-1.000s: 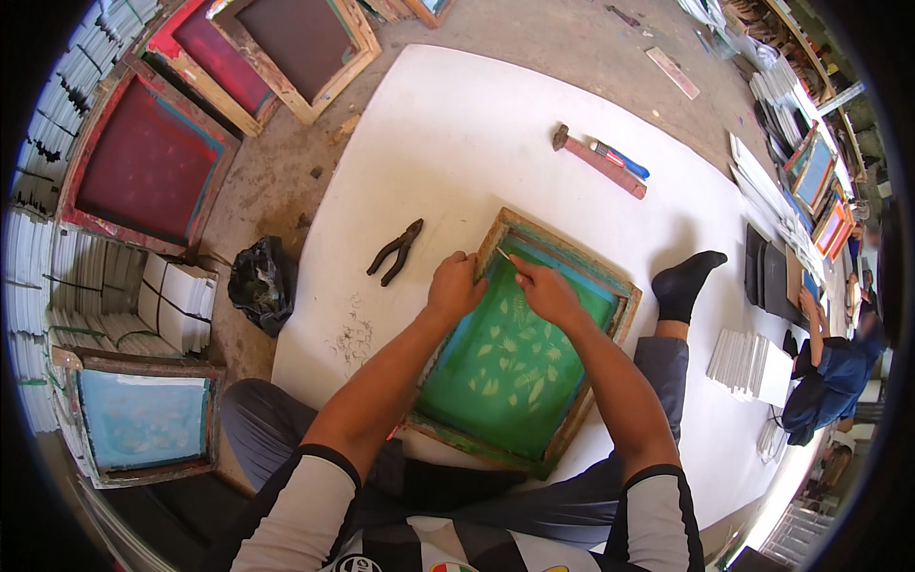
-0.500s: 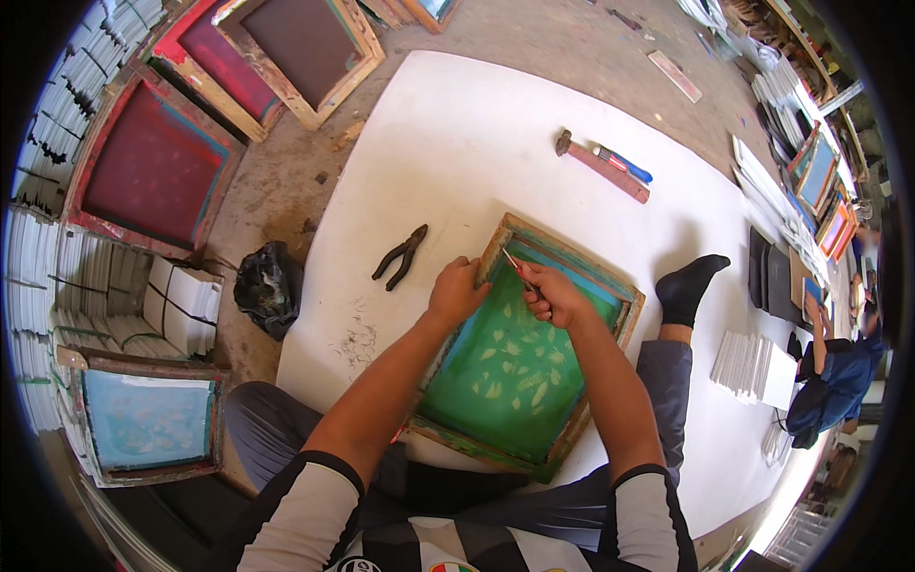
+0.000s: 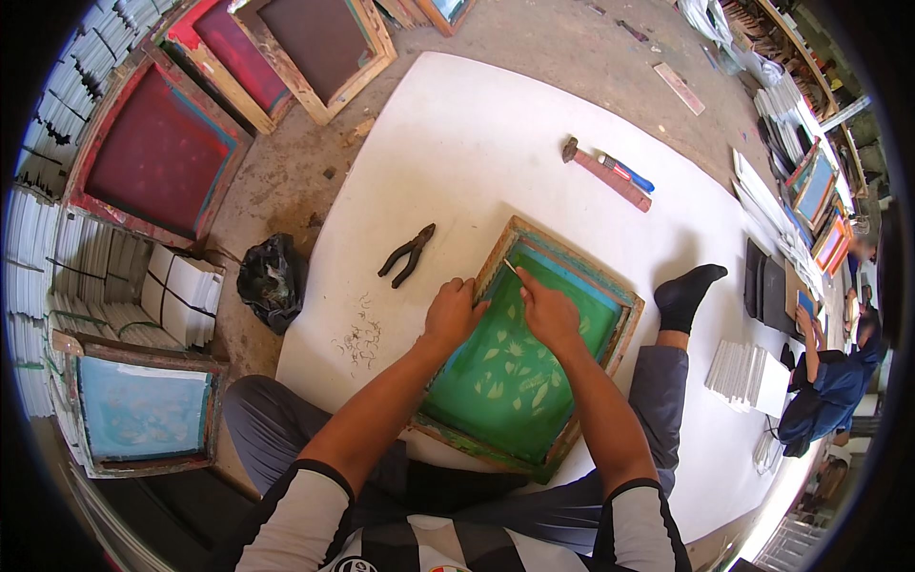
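Observation:
A wooden screen-printing frame (image 3: 583,264) with green mesh (image 3: 500,400) and pale leaf shapes lies tilted between my legs. My left hand (image 3: 455,313) is closed on its left rail, thumb toward the mesh. Over the upper left of the frame, my right hand (image 3: 549,311) grips a screwdriver (image 3: 511,268). Its thin metal shaft points at the frame's inner top left corner; my fingers hide the handle. Black-handled pliers (image 3: 408,257) lie on the white sheet left of the frame, above a scatter of small bent staples (image 3: 359,334).
A hammer (image 3: 610,179) and a blue-handled tool (image 3: 631,173) lie beyond the frame on the white sheet (image 3: 457,143). A black plastic bag (image 3: 272,281) stands left, near leaning screens (image 3: 157,157) and strapped white stacks (image 3: 181,296). Another person (image 3: 829,391) works at far right.
My right hand has turned over, back of the hand now upward, hiding the screwdriver's red handle. My left hand stays on the frame's rail; the view has shifted slightly.

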{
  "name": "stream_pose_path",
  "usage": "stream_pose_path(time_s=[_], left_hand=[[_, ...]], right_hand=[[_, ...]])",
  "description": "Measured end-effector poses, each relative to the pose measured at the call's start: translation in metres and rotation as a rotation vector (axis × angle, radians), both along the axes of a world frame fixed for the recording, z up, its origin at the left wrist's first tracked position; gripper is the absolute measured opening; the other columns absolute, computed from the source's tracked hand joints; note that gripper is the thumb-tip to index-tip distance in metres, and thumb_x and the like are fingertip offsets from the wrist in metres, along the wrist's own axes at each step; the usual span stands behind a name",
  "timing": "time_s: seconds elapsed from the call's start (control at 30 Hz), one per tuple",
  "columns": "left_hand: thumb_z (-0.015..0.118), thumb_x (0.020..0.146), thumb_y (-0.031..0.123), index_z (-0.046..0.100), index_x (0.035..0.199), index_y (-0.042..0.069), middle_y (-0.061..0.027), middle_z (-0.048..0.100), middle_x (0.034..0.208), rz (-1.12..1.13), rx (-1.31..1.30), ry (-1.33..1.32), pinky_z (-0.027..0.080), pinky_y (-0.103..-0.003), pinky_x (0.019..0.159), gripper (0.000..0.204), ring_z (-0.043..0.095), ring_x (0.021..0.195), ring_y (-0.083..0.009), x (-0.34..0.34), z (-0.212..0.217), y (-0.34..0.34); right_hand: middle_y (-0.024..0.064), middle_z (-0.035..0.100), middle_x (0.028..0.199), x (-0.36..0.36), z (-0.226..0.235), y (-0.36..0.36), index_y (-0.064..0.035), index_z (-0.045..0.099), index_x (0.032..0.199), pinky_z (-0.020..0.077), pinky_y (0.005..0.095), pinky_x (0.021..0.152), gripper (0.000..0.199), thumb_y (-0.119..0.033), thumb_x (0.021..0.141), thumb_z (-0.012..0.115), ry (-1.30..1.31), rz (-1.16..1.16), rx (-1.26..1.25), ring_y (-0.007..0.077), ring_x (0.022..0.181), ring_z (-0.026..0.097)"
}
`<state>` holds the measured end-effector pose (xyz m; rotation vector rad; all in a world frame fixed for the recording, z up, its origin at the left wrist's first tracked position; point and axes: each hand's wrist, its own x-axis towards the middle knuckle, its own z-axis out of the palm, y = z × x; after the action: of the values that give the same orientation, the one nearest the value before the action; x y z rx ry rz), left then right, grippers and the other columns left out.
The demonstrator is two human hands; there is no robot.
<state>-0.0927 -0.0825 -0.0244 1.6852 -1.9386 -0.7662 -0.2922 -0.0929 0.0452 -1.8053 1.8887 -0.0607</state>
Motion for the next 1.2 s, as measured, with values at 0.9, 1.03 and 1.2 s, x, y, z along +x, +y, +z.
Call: stream_pose_path(time_s=[0.9, 1.03, 1.2], left_hand=[[0.076, 0.096, 0.033, 0.074, 0.090, -0.004, -0.0079, 0.069, 0.073, 0.572, 0.389, 0.817, 0.051, -0.028, 0.059, 0.037, 0.063, 0.063, -0.0133, 0.105, 0.023, 0.067], [0.073, 0.097, 0.038, 0.075, 0.089, -0.002, -0.0122, 0.071, 0.072, 0.565, 0.278, 0.291, 0.053, -0.037, 0.058, 0.041, 0.066, 0.059, -0.0227, 0.141, 0.028, 0.084], [0.073, 0.093, 0.045, 0.076, 0.100, 0.006, -0.0143, 0.072, 0.085, 0.442, 0.220, -0.174, 0.054, -0.045, 0.070, 0.040, 0.070, 0.077, -0.0347, 0.140, 0.030, 0.097]], right_hand=[[0.0136, 0.070, 0.128, 0.123, -0.019, 0.099, -0.0142, 0.057, 0.149, 0.0491, 0.0346, 0.099, 0.044, -0.026, 0.107, 0.056, -0.821, 0.033, 0.111, 0.0212, 0.112, 0.067], [0.0159, 0.071, 0.126, 0.131, -0.005, 0.109, -0.0155, 0.056, 0.150, 0.0498, 0.0344, 0.099, 0.045, -0.028, 0.107, 0.056, -0.709, 0.002, 0.155, 0.0239, 0.112, 0.069], [0.0131, 0.073, 0.123, 0.092, -0.006, 0.096, -0.0223, 0.057, 0.148, 0.0525, 0.0384, 0.094, 0.044, -0.029, 0.105, 0.057, -0.527, -0.114, 0.042, 0.0289, 0.108, 0.070]])
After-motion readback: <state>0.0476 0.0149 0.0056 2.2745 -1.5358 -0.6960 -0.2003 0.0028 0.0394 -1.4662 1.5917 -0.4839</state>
